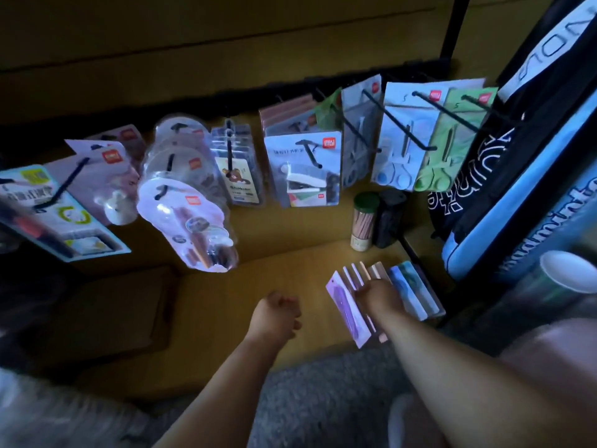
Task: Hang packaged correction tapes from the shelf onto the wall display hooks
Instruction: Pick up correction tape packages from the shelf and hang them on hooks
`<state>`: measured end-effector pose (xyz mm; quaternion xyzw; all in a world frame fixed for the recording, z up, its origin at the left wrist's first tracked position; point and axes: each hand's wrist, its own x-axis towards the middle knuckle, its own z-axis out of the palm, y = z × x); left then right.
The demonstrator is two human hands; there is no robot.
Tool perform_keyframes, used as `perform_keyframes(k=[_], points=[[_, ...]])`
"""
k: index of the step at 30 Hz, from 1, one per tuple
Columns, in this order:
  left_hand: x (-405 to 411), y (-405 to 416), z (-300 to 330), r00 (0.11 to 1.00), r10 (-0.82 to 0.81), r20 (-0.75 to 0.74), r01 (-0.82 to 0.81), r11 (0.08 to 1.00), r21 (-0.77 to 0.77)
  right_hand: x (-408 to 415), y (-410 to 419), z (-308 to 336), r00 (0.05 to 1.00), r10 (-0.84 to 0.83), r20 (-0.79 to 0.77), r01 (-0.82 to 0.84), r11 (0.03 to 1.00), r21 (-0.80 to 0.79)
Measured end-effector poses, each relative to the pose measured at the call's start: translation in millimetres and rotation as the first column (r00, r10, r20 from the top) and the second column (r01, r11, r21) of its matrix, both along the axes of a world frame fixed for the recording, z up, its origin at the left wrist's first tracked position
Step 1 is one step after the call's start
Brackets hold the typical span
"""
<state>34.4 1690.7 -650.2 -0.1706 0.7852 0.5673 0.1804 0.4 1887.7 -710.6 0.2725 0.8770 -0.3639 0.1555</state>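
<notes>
Purple-fronted correction tape packs (347,305) (long axes pointing away) under grasping right hand (374,295); left hand (277,313) clenched, empty.

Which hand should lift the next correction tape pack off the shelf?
Right. The right hand already rests on the fanned packs; the left hand is curled, empty, off to their side.

Black bag (478,169) shows large white lettering, unreadable.
</notes>
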Motion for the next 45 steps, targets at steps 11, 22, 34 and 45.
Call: perform_keyframes(k=[11,22,34,45], points=[[-7.3,-4.4,-56.1,0.989,0.019,0.147,-0.022,1.000,0.018,-5.3,-0.1,-67.8,0.991,0.131,0.000,-0.123,0.929,0.349],[-14.7,-2.1,-72.0,0.983,-0.007,0.183,0.006,1.000,0.008,-4.0,-7.0,-87.4,0.995,0.045,-0.085,-0.004,0.904,0.427],[-41.5,10.6,-109.0,0.985,-0.017,0.172,0.041,0.989,-0.140,3.4,-19.0,-72.3,0.936,0.045,-0.349,-0.067,0.997,-0.050],[-36.2,20.2,-129.2,0.930,0.230,0.285,-0.330,0.866,0.376,4.2,-23.4,-77.3,0.947,-0.039,-0.320,-0.035,0.974,-0.222]])
